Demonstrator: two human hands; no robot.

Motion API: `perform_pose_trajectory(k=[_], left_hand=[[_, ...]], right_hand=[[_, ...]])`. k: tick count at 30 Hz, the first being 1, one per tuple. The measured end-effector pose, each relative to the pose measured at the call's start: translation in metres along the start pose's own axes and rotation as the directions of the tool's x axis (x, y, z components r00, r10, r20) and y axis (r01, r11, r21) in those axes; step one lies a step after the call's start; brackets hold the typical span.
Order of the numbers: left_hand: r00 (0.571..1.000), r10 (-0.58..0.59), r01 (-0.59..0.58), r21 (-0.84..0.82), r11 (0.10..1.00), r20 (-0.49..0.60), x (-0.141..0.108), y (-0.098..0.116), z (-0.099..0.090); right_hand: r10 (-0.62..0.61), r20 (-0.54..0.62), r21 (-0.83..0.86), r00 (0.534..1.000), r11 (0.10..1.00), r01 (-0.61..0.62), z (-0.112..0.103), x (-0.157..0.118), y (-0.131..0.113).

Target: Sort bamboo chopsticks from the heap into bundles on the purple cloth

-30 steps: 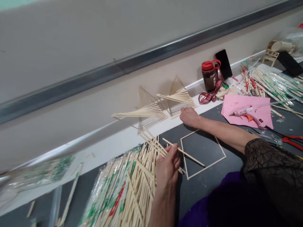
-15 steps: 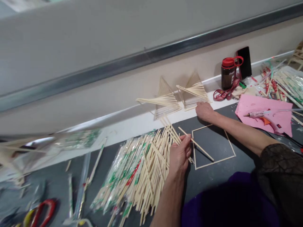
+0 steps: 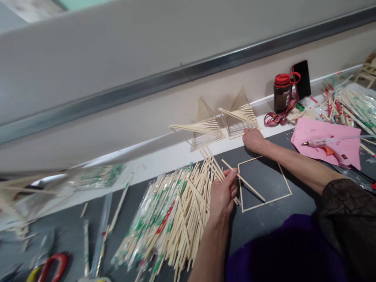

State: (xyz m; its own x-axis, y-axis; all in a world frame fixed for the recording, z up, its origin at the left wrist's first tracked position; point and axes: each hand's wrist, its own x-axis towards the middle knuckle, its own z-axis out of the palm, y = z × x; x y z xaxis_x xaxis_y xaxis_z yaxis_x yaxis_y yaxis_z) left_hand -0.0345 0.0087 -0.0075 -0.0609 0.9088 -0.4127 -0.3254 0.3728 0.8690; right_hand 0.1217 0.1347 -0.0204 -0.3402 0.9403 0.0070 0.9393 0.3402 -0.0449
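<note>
A: What does the left hand (image 3: 223, 192) have?

B: A sparse bunch of pale, straight wooden sticks (image 3: 216, 168), closed between thumb and curled fingers. Their upper ends splay apart toward the tabletop's far edge; short ends poke out below the fist.

A: And the stick by the thumb?

B: That single slim, pale wooden stick (image 3: 251, 187) slants past the thumb tip, its dark lower end over the near side of the square frame of thin pale wood (image 3: 284, 178). I can't tell if the fingers pinch it.

A: Where is that frame?

B: Flat on the dark grey tabletop (image 3: 296, 205), between the hands, its far side close to the tabletop's far edge. Three corners look neatly joined; the right forearm hides the fourth.

A: The right hand (image 3: 255, 141)?

B: Fingers bent, at the base of a twisted fan of pale sticks (image 3: 239, 113) on the white ledge (image 3: 158, 158) behind the tabletop's far edge. The tips are hidden, so I can't tell whether they grip it.

A: And left of the left hand?

B: A heap of loose pale sticks (image 3: 188, 219), crisscrossed, beside clear plastic packets with green markings (image 3: 147, 215).
</note>
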Motion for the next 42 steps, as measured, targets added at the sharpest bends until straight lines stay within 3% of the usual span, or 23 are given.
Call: perform_pose_trajectory(k=[4, 8, 11, 14, 18, 23, 26, 29, 30, 32, 33, 35, 38, 42], left_hand=[[1.0, -0.001, 0.001, -0.013, 1.0, 0.0, 0.002, 0.0, -0.001], [1.0, -0.001, 0.002, -0.027, 1.0, 0.008, 0.002, 0.0, -0.001], [1.0, 0.004, -0.003, -0.027, 1.0, 0.024, 0.002, 0.001, -0.001], [0.999, 0.029, -0.028, -0.038, 0.999, 0.034, 0.001, 0.001, -0.001], [0.998, 0.042, -0.039, -0.051, 0.998, 0.041, 0.001, 0.002, 0.0], [0.996, 0.074, -0.069, -0.087, 0.994, 0.049, -0.001, 0.004, 0.003], [0.995, 0.083, -0.078, -0.112, 0.991, 0.049, 0.0, 0.006, 0.003], [0.994, 0.109, -0.104, -0.155, 0.982, 0.023, 0.001, 0.007, 0.003], [0.993, 0.12, -0.116, -0.171, 0.978, 0.013, 0.001, 0.008, 0.003], [0.99, 0.14, -0.139, -0.196, 0.971, -0.007, 0.001, 0.009, 0.003], [0.989, 0.148, -0.148, -0.206, 0.967, -0.015, 0.002, 0.009, 0.003], [0.987, 0.156, -0.159, -0.219, 0.963, -0.03, 0.002, 0.01, 0.004], [0.987, 0.159, -0.163, -0.242, 0.957, -0.036, 0.002, 0.011, 0.006], [0.984, 0.177, -0.169, -0.275, 0.946, 0.003, -0.002, 0.013, 0.01]], right_hand=[[0.062, 0.015, 0.049, 0.998, 0.997, -0.063, -0.018, -0.005, 0.014], [0.243, 0.049, 0.062, 0.969, 0.967, -0.245, -0.029, -0.015, 0.055], [0.317, 0.075, 0.075, 0.945, 0.944, -0.322, -0.023, -0.018, 0.078], [0.336, 0.068, 0.096, 0.939, 0.935, -0.341, -0.009, -0.016, 0.084], [0.328, 0.041, 0.105, 0.944, 0.938, -0.331, 0.002, -0.009, 0.081], [0.242, 0.05, 0.132, 0.969, 0.96, -0.247, -0.009, -0.013, 0.081], [0.178, 0.093, 0.226, 0.98, 0.954, -0.195, -0.023, -0.029, 0.068], [0.09, 0.16, 0.398, 0.983, 0.906, -0.147, -0.035, -0.059, 0.041], [0.072, 0.172, 0.466, 0.982, 0.873, -0.146, -0.038, -0.071, 0.031], [0.013, 0.238, 0.749, 0.971, 0.634, -0.192, -0.041, -0.093, 0.011], [-0.018, 0.255, 0.808, 0.967, 0.553, -0.203, -0.041, -0.102, 0.003], [-0.067, 0.261, 0.857, 0.963, 0.475, -0.199, -0.042, -0.116, -0.007], [-0.094, 0.251, 0.844, 0.963, 0.509, -0.17, -0.043, -0.126, -0.008], [-0.159, 0.245, 0.78, 0.956, 0.619, -0.097, -0.049, -0.136, 0.001]])
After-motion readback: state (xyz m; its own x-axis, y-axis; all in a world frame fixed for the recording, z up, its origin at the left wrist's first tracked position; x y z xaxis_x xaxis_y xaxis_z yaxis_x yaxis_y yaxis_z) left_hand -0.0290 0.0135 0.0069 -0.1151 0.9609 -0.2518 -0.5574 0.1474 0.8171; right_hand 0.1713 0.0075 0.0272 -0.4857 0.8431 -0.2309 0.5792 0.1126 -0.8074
